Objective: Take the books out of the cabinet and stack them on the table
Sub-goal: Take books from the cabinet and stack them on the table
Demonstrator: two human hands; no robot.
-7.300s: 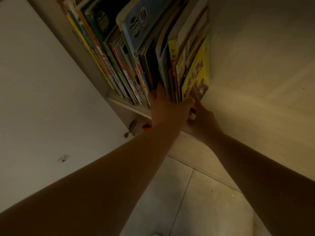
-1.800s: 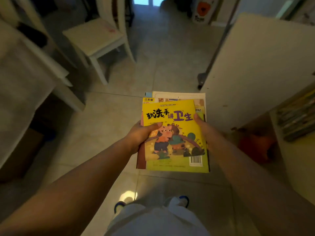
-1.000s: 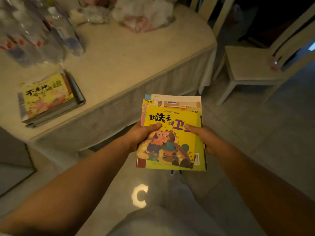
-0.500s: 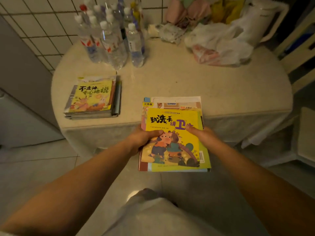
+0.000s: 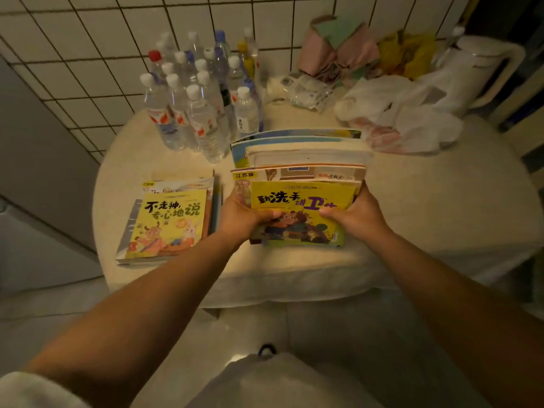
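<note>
Dim, warm yellowish light; wide-angle view bends the edges.

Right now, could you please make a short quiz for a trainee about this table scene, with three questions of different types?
1. True or false: both the left hand and the right hand grip the bundle of books.
2. Multiple choice: where is the book pile already lying on the table, seen from the person? A) left of the held bundle B) right of it C) behind the water bottles
3. Fill in: the top cover of the held bundle is mainly ____ in colour.

Key: 1 true; 2 A; 3 yellow.
</note>
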